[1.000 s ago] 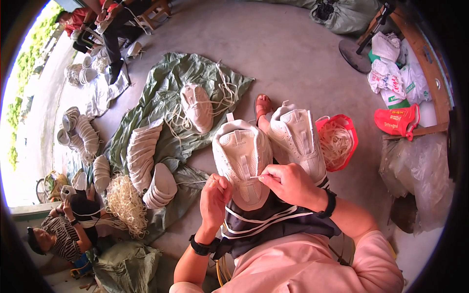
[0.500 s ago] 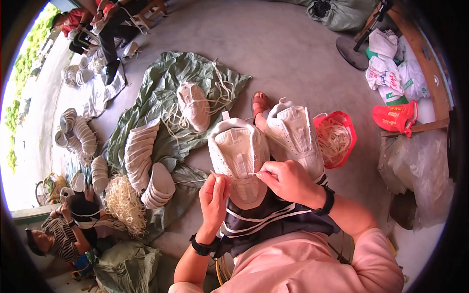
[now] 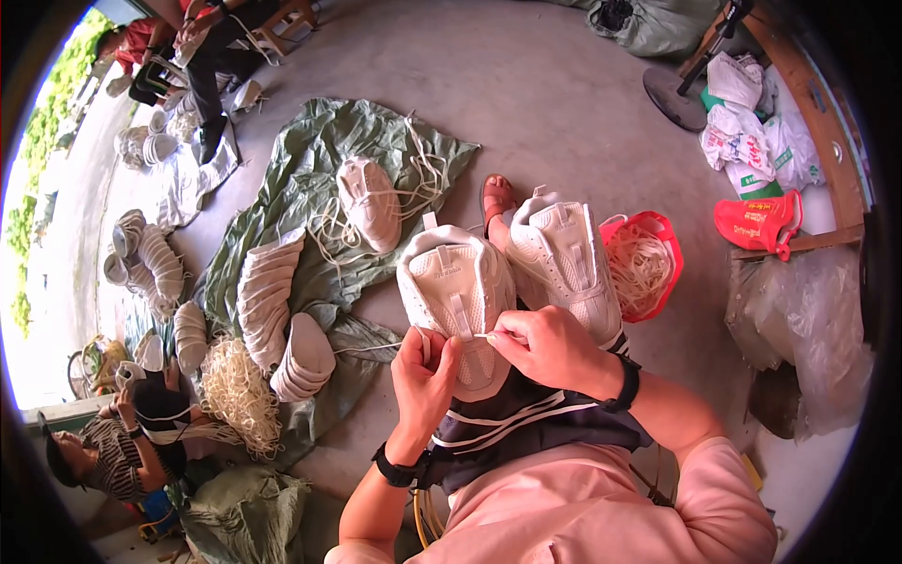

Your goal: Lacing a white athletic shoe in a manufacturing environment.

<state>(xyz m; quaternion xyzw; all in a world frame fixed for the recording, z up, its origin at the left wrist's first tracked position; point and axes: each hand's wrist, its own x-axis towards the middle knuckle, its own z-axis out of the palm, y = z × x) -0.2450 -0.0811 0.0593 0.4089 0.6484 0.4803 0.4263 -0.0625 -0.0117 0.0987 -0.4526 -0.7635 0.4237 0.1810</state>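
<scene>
Two white shoe uppers rest side by side on my lap: a left upper (image 3: 449, 266) with its toe toward me, and a right upper (image 3: 554, 246) beside it. At the lower eyelets of the left one, both hands are closed on a thin white shoelace (image 3: 369, 351), which trails leftward from my left hand. My left hand (image 3: 423, 378) pinches at the upper's left edge. Across the tongue, my right hand (image 3: 552, 350) has thumb and forefinger pressed together on a short stretch of lace. The fingers hide the exact eyelet.
A red bag of laces (image 3: 644, 268) stands right of my lap. On the green sheet (image 3: 282, 179) lie a white shoe (image 3: 368, 204), nested uppers (image 3: 268, 296) and a lace heap (image 3: 240, 395). Co-workers sit at left (image 3: 122, 461) and upper left (image 3: 225, 70). Plastic bags (image 3: 742, 141) fill the right.
My left hand has moved slightly right and up, closer to the tongue and my right hand. The right hand stays almost in place, still pinching the lace.
</scene>
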